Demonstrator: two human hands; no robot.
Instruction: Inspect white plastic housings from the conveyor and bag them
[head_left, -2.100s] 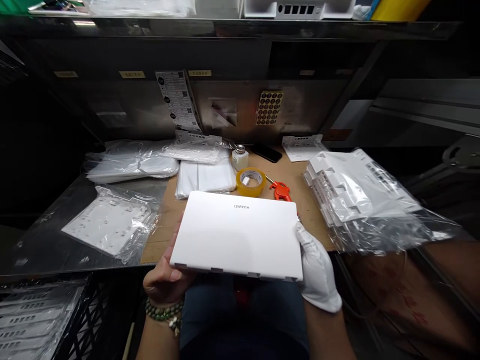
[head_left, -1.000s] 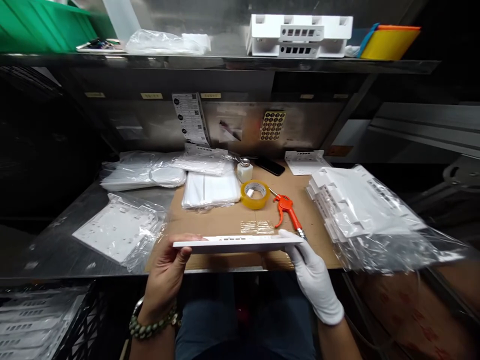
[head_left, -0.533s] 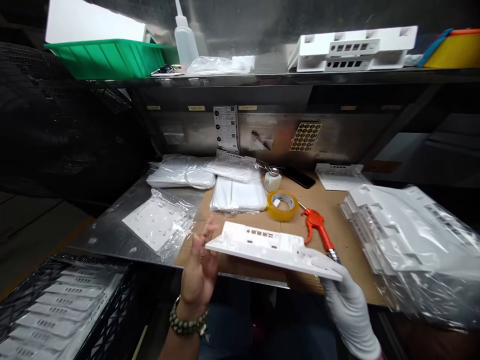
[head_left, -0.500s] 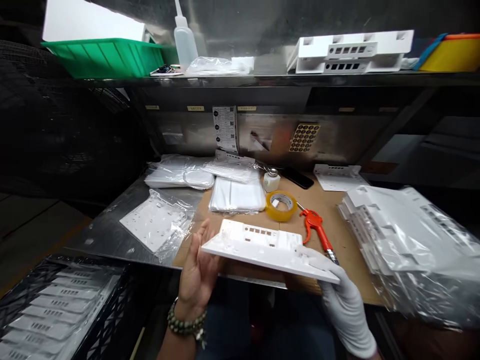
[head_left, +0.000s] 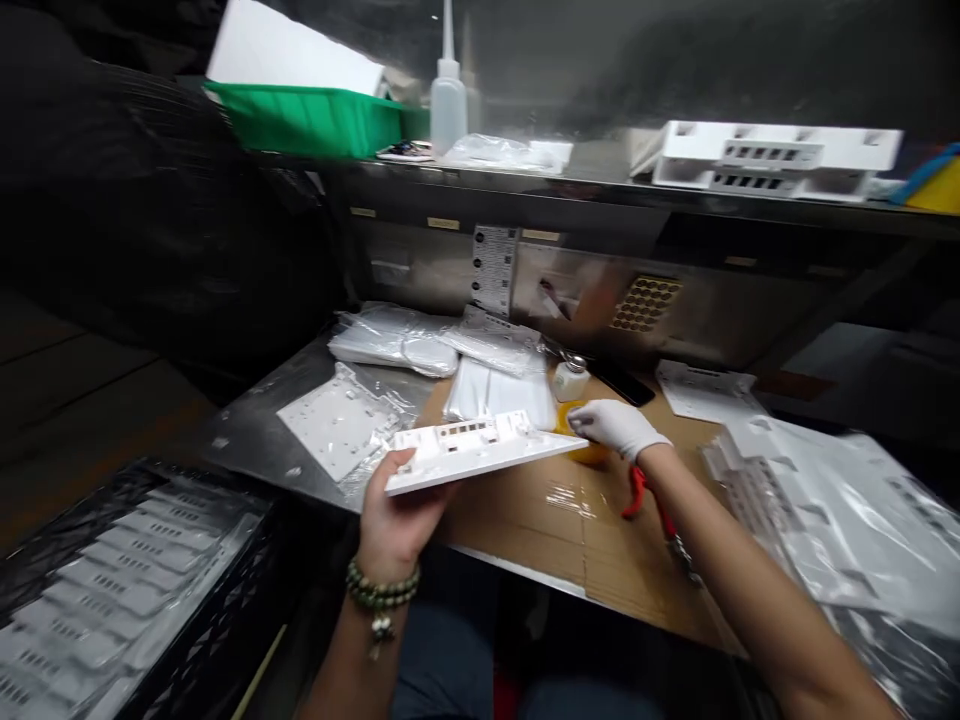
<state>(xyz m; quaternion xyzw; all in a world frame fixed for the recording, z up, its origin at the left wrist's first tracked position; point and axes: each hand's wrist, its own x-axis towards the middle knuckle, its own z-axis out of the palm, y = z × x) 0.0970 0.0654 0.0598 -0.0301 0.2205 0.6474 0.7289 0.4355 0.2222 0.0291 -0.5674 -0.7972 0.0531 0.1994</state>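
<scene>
My left hand [head_left: 401,510], bare and with a bead bracelet at the wrist, grips the left end of a white plastic panel [head_left: 480,455]. Held above the table and tilted, the panel shows a row of small rectangular slots along its back wall. My right hand [head_left: 615,425], in a white glove, reaches over a yellow roll of tape [head_left: 589,455]. Its fingers are pinched together at the roll's middle; what they hold, if anything, is hidden. Under the right forearm lies a red air blow gun [head_left: 637,492], partly covered.
Bagged white panels are stacked at right [head_left: 847,510]; another panel [head_left: 337,425] lies on plastic at left. Clear bags [head_left: 397,340], a white pump bottle [head_left: 571,378] and a phone [head_left: 622,382] are behind. A black crate [head_left: 232,590] of panels stands lower left; a shelf [head_left: 600,190] crosses above.
My right hand has let go of the panel and moved up to the tape roll. My left hand has closed on the panel, which now tilts the other way. The view has shifted.
</scene>
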